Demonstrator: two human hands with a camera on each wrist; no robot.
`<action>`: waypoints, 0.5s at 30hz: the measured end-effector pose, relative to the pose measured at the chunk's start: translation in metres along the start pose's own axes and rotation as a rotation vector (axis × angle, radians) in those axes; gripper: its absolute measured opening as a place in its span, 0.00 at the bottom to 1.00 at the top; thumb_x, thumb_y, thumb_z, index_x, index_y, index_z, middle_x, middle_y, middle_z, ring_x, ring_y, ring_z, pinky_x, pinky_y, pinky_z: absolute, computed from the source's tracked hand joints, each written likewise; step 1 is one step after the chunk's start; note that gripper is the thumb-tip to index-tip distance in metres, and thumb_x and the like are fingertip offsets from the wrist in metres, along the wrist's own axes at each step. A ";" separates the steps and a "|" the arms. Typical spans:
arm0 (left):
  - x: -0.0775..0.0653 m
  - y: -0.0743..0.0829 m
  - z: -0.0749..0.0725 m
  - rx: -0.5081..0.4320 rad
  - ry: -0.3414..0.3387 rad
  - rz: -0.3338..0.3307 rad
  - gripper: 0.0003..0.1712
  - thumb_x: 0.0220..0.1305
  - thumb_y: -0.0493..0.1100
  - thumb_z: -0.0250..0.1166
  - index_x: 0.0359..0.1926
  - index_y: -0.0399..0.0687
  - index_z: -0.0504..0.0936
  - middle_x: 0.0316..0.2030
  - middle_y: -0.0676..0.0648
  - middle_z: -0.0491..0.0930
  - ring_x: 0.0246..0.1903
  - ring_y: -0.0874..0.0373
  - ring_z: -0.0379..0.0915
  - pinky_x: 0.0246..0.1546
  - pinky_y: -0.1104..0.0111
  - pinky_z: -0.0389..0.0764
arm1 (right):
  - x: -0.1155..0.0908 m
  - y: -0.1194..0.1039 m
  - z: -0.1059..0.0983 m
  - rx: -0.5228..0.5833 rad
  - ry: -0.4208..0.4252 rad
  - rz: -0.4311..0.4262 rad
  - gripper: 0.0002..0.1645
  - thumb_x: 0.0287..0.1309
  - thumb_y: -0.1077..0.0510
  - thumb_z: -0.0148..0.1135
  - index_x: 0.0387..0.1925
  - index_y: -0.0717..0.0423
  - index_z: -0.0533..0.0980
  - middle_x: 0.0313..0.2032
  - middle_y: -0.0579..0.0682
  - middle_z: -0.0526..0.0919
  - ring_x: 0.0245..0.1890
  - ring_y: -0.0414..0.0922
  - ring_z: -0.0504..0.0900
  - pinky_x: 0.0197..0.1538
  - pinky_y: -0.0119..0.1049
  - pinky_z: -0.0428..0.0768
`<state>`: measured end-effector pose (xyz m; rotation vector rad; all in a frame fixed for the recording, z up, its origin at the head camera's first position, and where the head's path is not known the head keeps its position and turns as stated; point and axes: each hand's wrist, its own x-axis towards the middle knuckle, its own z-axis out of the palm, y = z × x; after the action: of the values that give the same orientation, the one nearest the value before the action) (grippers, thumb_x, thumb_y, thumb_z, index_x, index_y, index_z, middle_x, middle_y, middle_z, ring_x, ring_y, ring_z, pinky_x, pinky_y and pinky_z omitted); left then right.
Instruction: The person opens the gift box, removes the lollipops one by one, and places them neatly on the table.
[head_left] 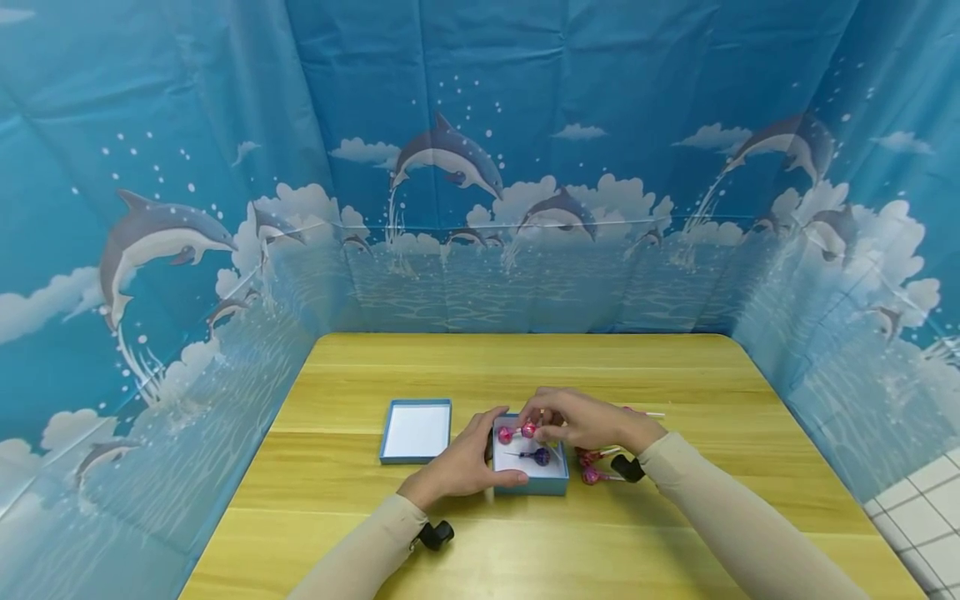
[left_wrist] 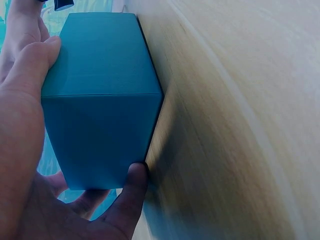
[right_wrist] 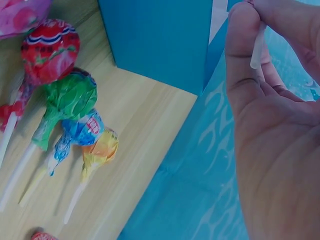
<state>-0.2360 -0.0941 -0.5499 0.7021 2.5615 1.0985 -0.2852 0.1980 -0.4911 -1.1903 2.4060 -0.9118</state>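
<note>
A blue box (head_left: 531,485) with a white inside stands on the table. My left hand (head_left: 465,460) grips its left side, thumb along the near edge and fingers round the side; the left wrist view shows the blue walls (left_wrist: 105,140) between thumb and fingers. Inside lie a pink lollipop (head_left: 506,435) and a dark purple lollipop (head_left: 542,457). Over the box, my right hand (head_left: 583,418) pinches a lollipop with a red-pink wrapper (head_left: 528,429). Its white stick (right_wrist: 257,50) pokes out between thumb and finger in the right wrist view.
Left of the box lies its lid (head_left: 416,430), white inside facing up. Several loose lollipops lie right of the box, among them a red one (right_wrist: 50,50), a green one (right_wrist: 72,95), a blue one (right_wrist: 82,129) and an orange one (right_wrist: 101,147). A dolphin-print curtain (head_left: 480,275) surrounds the table.
</note>
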 end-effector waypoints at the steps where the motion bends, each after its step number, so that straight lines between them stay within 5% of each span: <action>1: 0.000 0.000 0.000 -0.001 0.000 -0.002 0.71 0.70 0.75 0.80 0.97 0.58 0.50 0.88 0.39 0.64 0.78 0.46 0.75 0.80 0.43 0.80 | -0.001 0.001 0.000 0.003 0.003 0.007 0.15 0.87 0.55 0.68 0.66 0.49 0.87 0.57 0.44 0.87 0.49 0.36 0.87 0.57 0.37 0.90; 15: -0.001 0.000 0.002 -0.001 0.016 -0.009 0.71 0.68 0.74 0.81 0.96 0.60 0.51 0.87 0.39 0.66 0.77 0.46 0.75 0.81 0.41 0.78 | -0.019 0.008 -0.003 0.023 0.092 0.031 0.15 0.86 0.52 0.70 0.65 0.50 0.87 0.58 0.44 0.91 0.45 0.42 0.90 0.51 0.36 0.89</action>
<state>-0.2342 -0.0933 -0.5506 0.6838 2.5746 1.1069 -0.2796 0.2182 -0.4944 -1.1231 2.4710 -1.0023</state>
